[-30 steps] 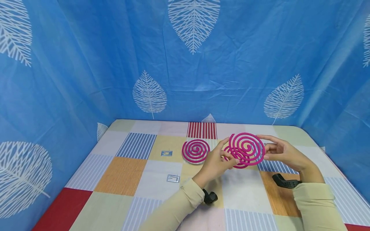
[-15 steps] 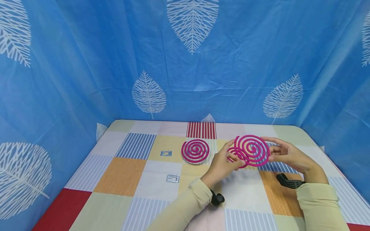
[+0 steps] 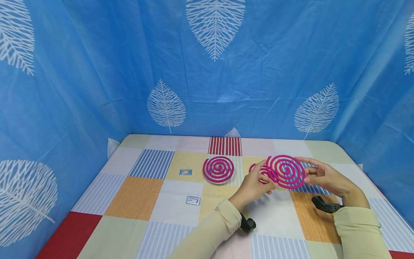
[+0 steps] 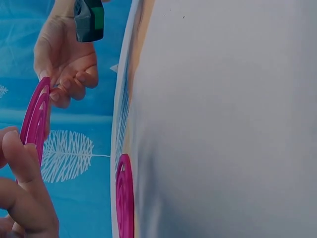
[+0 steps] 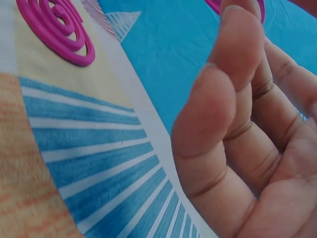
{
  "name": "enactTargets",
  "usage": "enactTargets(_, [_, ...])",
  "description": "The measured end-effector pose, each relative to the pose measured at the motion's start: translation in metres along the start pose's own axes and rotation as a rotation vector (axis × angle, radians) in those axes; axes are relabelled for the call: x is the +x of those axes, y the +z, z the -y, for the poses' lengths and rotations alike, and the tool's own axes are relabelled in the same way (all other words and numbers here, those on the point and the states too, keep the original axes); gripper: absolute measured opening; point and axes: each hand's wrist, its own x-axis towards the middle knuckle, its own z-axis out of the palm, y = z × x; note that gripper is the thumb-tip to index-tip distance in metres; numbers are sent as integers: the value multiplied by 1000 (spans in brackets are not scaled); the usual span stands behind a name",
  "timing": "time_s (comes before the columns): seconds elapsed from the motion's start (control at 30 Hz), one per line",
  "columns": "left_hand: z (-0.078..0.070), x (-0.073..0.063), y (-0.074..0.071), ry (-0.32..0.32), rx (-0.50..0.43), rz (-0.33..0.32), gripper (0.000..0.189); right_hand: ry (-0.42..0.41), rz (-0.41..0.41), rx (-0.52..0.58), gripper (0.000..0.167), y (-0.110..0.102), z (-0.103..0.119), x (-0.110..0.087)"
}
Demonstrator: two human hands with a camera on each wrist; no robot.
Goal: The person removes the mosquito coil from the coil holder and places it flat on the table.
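A blue curtain (image 3: pixel 213 90) is hanging behind a patchwork table (image 3: pixel 136 196). Above it, the left hand (image 3: pixel 253 185) and right hand (image 3: pixel 330 180) are holding a pink spiral (image 3: pixel 286 170) at opposite edges with fingers and thumbs. A second spiral (image 3: pixel 219 167) is lying left of them, a third spiral (image 4: pixel 125 203) partly behind the held one.
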Motion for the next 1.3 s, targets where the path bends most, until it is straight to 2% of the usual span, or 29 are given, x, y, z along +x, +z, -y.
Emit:
enactTargets(0.13, [3, 4, 4, -7, 0, 10, 84, 25, -4, 7, 67, -3, -4, -3])
enactTargets(0.37, [4, 9, 12, -27, 1, 36, 85, 93, -69, -38, 65, -7, -9, -10])
enactTargets(0.67, [-1, 14, 22, -134, -44, 48, 86, 87, -63, 61, 65, -16, -18, -18])
enactTargets(0.9, [4, 20, 28, -158, -126, 60, 84, 87, -69, 88, 66, -19, -26, -23])
enactTargets(1.17, [4, 26, 34, -193, -197, 97, 83, 122, -141, 117, 64, -22, -32, -29])
enactTargets(1.3, [6, 28, 37, -239, -235, 89, 81, 184, -205, 86, 62, -22, -34, -29])
